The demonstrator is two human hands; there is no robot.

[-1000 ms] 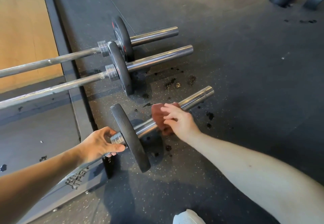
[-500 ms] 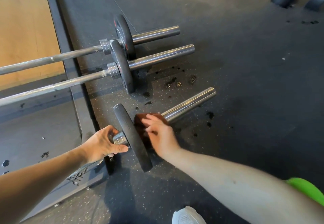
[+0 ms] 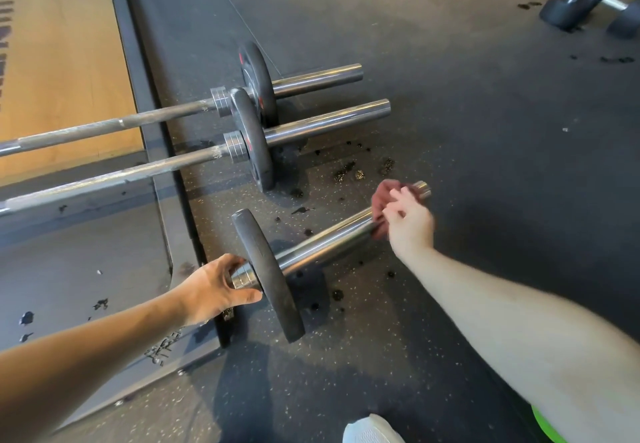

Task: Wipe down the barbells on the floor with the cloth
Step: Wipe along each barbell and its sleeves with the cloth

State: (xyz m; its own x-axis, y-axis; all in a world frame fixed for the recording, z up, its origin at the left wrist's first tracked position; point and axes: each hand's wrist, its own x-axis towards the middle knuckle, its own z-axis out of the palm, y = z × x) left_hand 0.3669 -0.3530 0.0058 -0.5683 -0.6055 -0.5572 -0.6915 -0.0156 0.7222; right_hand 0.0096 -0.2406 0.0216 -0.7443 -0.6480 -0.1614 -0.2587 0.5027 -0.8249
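Three barbells lie on the dark rubber floor, each with a black plate. The nearest barbell (image 3: 325, 240) has its chrome sleeve pointing up and right. My right hand (image 3: 408, 222) grips a reddish-brown cloth (image 3: 382, 198) wrapped round that sleeve close to its outer end. My left hand (image 3: 216, 288) grips the silver collar (image 3: 242, 278) just inside the nearest plate (image 3: 268, 278). The middle barbell (image 3: 325, 123) and the far barbell (image 3: 318, 78) lie parallel behind it, untouched.
A wooden lifting platform (image 3: 65, 71) with a dark metal frame (image 3: 162, 165) lies at left, under the bars' shafts. Dumbbells (image 3: 585, 2) rest at the top right. Dark wet spots (image 3: 346, 174) dot the floor. A white shoe (image 3: 372, 428) shows at the bottom edge.
My right hand has slid the cloth along the nearest sleeve, first in to the plate, then out to the sleeve's end. My left hand has kept its hold on the collar.
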